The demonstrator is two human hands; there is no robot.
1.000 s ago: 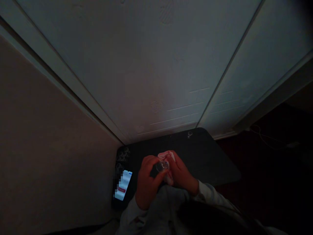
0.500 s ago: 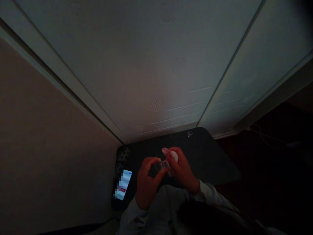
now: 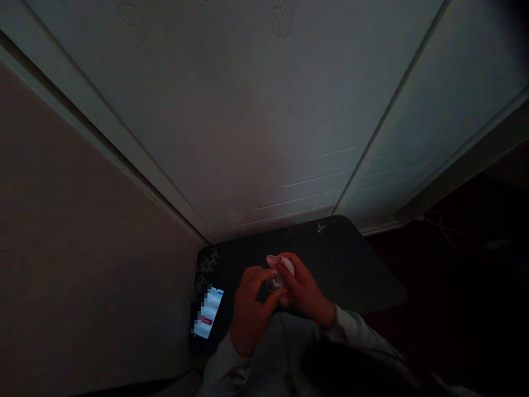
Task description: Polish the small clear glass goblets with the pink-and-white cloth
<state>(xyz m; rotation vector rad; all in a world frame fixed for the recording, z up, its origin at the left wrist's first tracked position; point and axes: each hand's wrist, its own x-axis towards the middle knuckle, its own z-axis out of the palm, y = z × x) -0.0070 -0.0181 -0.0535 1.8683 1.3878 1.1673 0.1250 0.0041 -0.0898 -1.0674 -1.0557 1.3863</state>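
Note:
Between the thumb and fingers of my left hand is a small clear round cup, its rim facing up toward me. My right hand is closed around a crumpled pinkish-white cloth, which bulges out above the fingers and touches the cup's right side. Both hands meet over the dark table, close to my body. Dim light hides whether the cloth reaches inside the cup.
A lit phone lies at the table's left edge. Several small clear cups stand behind it in the left corner. One more clear cup sits near the back edge, by the white panelled wall.
My right hand and the cloth have shifted slightly left, closer against the cup. The cup has turned a little in my left hand, which has barely moved.

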